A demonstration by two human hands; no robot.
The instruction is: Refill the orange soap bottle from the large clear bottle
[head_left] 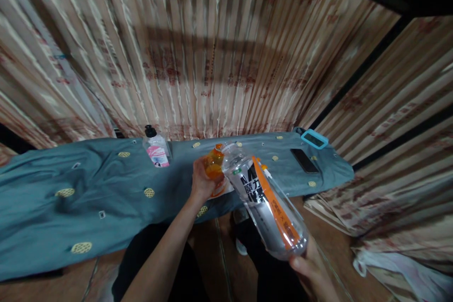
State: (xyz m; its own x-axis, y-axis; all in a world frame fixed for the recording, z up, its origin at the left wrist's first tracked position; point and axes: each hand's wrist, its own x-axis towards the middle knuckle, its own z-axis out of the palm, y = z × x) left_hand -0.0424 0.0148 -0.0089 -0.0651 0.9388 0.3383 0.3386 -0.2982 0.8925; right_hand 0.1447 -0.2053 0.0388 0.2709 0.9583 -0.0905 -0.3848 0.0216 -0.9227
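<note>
My right hand [309, 266] grips the base of a large clear plastic bottle [265, 200] with a white, black and orange label. The bottle tilts, its mouth pointing up and left toward a small orange bottle [214, 165]. My left hand [201, 181] is wrapped around that orange bottle, which stands near the front edge of a table covered with a blue-green cloth [88, 198]. The two bottle mouths are close together; I cannot tell whether they touch.
A clear pump bottle [155, 148] with pink label stands at the back of the table. A black phone [304, 160] and a teal-framed device [314, 139] lie at the right end. Striped curtains hang behind. Folded cloth and a plastic bag [399, 271] lie on the floor at right.
</note>
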